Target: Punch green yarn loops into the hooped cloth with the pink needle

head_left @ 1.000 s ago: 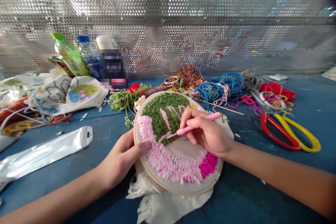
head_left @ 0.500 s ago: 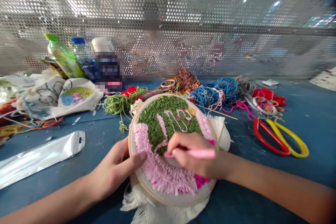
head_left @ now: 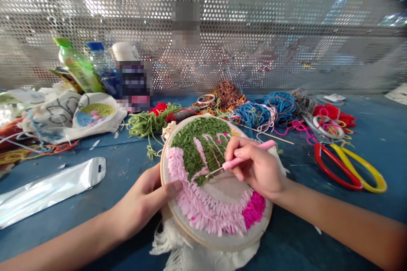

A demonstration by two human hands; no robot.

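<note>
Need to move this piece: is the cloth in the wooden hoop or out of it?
In. The cloth lies stretched across the wooden embroidery hoop, its frayed edge hanging out below the rim.

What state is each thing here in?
Left hand, gripping the rim of the wooden embroidery hoop, thumb on loops.
Right hand, holding the pink punch needle, tip at green loops.
Hoop fabric, stretched, partly covered in green and pink loops.
Red-and-yellow scissors, lying on the table.
Silver foil pouch, lying flat.
</note>
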